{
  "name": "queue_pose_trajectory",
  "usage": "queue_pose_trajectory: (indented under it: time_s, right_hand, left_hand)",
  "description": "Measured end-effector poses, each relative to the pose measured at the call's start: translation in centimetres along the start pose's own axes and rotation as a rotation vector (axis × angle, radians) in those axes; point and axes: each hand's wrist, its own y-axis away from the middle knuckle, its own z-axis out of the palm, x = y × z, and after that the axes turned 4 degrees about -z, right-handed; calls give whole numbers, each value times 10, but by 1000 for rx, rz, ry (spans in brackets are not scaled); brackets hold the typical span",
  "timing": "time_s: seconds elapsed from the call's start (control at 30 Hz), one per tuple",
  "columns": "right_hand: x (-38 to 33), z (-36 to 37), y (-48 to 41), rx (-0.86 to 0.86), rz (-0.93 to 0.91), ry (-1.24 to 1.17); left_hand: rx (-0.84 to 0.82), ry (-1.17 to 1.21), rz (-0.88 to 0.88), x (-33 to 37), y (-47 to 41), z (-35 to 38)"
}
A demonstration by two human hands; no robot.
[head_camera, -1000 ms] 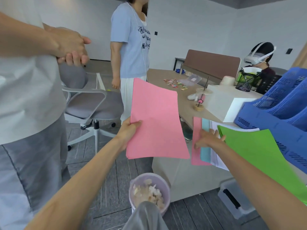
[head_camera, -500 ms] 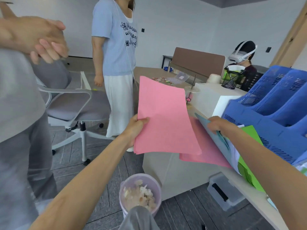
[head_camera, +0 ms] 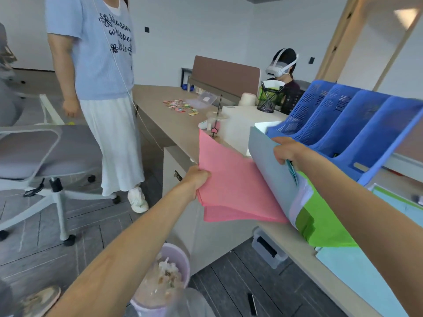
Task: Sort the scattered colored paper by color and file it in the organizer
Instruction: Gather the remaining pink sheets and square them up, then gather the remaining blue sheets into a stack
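Observation:
My left hand (head_camera: 197, 178) grips the left edge of a pink sheet (head_camera: 231, 179), which now lies over another pink sheet (head_camera: 240, 216) on the desk edge. My right hand (head_camera: 288, 152) holds up a tilted stack of sheets by its top edge: a light blue sheet (head_camera: 270, 170) faces me, with white and green sheets (head_camera: 320, 225) behind it. The lifted stack overlaps the right side of the pink paper. The blue organizer (head_camera: 357, 124) with several slots stands just behind my right hand. More light blue paper (head_camera: 357, 271) lies on the desk at the lower right.
A person in a blue top (head_camera: 100, 65) stands left of the desk (head_camera: 174, 117), beside a grey office chair (head_camera: 34, 152). Another person with a headset (head_camera: 282, 65) sits behind. A white box (head_camera: 240, 124), a mesh pen holder (head_camera: 270, 99) and small coloured bits (head_camera: 180, 106) are on the desk. A waste bin (head_camera: 164, 277) stands below.
My left hand has lowered the pink sheet onto the pink sheet on the desk. My right hand has lifted the blue, white and green stack higher, towards the organizer.

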Motion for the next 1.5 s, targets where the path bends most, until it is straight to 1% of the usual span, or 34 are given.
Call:
queue_pose_trajectory:
  time_s: [0.33, 0.5, 0.63, 0.77, 0.87, 0.9, 0.97, 1.13, 1.23, 1.3, 1.4, 1.5]
  right_hand:
    - [7, -1, 1, -25, 63, 10]
    - [6, 13, 2, -48, 34, -2]
    - [4, 39, 1, -92, -14, 44]
    - [1, 66, 6, -200, -45, 111]
    - [6, 76, 13, -310, -86, 267]
    - [8, 78, 15, -326, -98, 297]
    - [12, 80, 15, -326, -107, 285]
    - [25, 65, 19, -229, -129, 148]
    - [35, 47, 30, -32, -126, 3]
    - [44, 35, 40, 50, -128, -72]
    - [69, 17, 55, 123, -150, -36]
    - [106, -8, 74, 220, -120, -44]
  left_hand:
    - [-61, -82, -45, -14, -30, 34]
    - [-22, -146, -39, -15, -43, 38]
    - [100, -319, 12, -8, -42, 36]
    - [102, -566, 50, -12, -42, 22]
    - [105, -720, 92, -7, -38, 20]
    - [113, -758, 121, -6, -39, 20]
    - [107, -812, 155, -2, -39, 20]
    - [21, -876, 206, 11, -33, 14]
    - [21, -833, 261, 11, -28, 22]
    - [-15, -764, 296, 12, -17, 41]
    - [-80, -615, 367, 16, 3, 85]
    - [-225, -525, 390, 19, 28, 140]
